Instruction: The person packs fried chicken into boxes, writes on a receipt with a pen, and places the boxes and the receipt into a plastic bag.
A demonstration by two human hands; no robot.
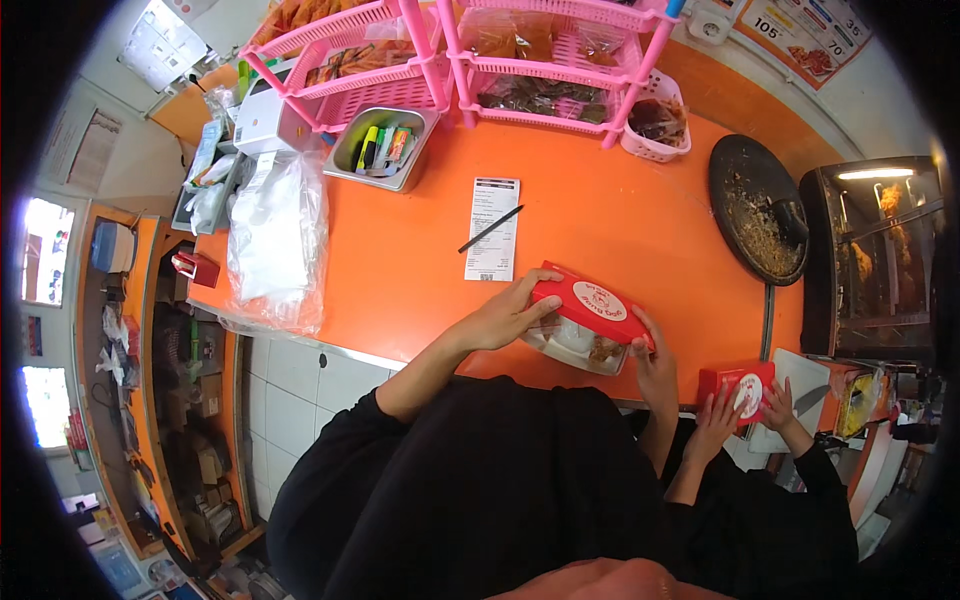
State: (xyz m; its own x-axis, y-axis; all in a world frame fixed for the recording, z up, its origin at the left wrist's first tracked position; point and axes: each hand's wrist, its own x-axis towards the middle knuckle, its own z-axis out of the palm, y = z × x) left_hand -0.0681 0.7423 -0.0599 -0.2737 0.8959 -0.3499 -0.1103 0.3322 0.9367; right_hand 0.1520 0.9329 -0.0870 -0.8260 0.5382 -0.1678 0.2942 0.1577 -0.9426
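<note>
A red cardboard food box [589, 300] with a white oval logo is at the counter's near edge, its lid tilted up. Inside its white lower part [536, 345] lie a white wrapped bundle [574, 335] and a brown fried piece [604, 349]. My left hand [514, 313] grips the lid's left end, thumb on the front edge. At the other end, my right hand [657, 367] holds the lid's right corner. Beyond the box lies a printed paper slip [495, 193], with a black pen [491, 229] slanting across it.
At right, a co-worker's hands [716, 424] rest on another red box [739, 390]. A black round lid [757, 210] with crumbs lies near a lit food warmer [874, 262]. Pink racks [540, 64] line the back. Plastic bags [274, 240] and a metal container [381, 178] stand left.
</note>
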